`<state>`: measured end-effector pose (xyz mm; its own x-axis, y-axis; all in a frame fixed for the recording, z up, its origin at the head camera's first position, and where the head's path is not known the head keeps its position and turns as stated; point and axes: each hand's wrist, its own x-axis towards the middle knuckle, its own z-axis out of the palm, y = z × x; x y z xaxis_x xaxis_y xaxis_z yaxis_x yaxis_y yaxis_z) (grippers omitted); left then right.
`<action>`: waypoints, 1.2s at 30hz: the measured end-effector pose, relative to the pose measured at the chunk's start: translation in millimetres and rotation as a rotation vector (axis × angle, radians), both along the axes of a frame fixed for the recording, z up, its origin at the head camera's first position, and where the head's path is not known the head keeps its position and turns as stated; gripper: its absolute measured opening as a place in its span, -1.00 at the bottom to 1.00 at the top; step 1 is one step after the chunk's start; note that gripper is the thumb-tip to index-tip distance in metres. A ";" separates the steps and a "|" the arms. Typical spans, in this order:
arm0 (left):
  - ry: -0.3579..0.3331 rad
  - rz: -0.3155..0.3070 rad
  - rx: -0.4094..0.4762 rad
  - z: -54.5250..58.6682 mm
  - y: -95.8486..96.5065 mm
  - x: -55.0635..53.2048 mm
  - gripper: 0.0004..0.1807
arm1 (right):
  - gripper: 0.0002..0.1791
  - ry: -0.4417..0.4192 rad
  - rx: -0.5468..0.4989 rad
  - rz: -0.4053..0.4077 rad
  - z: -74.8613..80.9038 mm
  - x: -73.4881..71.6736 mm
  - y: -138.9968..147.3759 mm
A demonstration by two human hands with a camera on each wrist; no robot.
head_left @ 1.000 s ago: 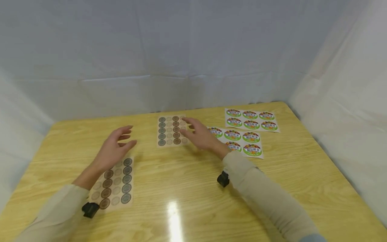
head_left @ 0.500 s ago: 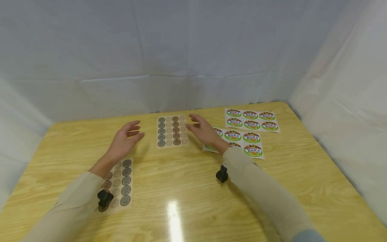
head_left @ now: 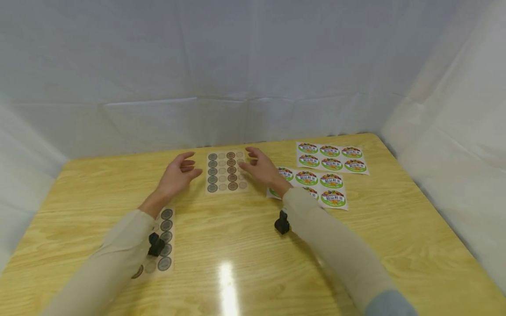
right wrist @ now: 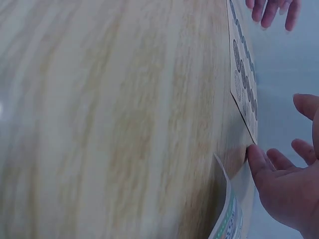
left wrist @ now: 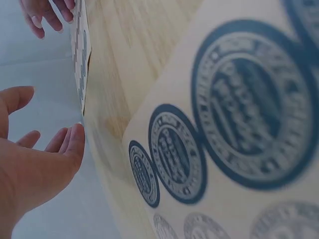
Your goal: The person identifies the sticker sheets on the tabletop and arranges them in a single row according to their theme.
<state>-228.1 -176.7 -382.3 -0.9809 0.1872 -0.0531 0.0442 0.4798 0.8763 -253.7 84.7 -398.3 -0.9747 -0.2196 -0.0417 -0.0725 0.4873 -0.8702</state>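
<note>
A pale sheet of round stickers [head_left: 222, 172], in columns of blue-grey, cream and brown, lies flat near the table's back edge. Just off its left side is my left hand [head_left: 176, 177], fingers loosely bent and holding nothing. My right hand [head_left: 262, 170] is at the sheet's right side, its thumb tip over or by the edge; whether it touches is unclear. In the right wrist view that hand [right wrist: 289, 186] has its fingers apart with nothing gripped. Under my left forearm a second round-sticker sheet [head_left: 166, 237] is partly hidden; it fills much of the left wrist view.
Two white sheets with colourful oval stickers, one at the back [head_left: 331, 157] and one nearer [head_left: 319, 182], lie on the right; my right hand and wrist cover part of the nearer one. Pale cloth [head_left: 221, 79] hangs behind the wooden table [head_left: 245, 254].
My left hand has moved right and away from me, from above the near sheet to beside the far one. My right hand shifted slightly around the far sheet's right side. The sheets stay put.
</note>
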 end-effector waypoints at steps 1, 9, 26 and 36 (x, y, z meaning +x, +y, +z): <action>-0.002 0.000 0.000 -1.2 0.9 -1.8 -0.26 | -0.33 0.002 0.005 -0.006 -0.7 -1.3 -0.6; -0.017 0.012 -0.016 -6.5 9.0 -15.5 -0.21 | -0.32 -0.019 0.044 -0.056 -7.4 -10.6 -6.2; -0.035 0.019 -0.104 -16.1 22.4 -40.0 -0.12 | -0.10 -0.005 0.288 -0.066 -6.9 -20.6 -20.2; 0.056 -0.032 -0.279 -22.1 27.7 -50.9 -0.10 | 0.01 -0.040 0.399 -0.037 -2.7 -24.5 -22.7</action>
<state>-279.0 -149.0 -404.4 -0.9775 0.2044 -0.0526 0.1083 0.6998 0.7061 -278.2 62.0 -401.0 -0.9775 -0.1437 -0.1544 -0.0190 0.7892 -0.6139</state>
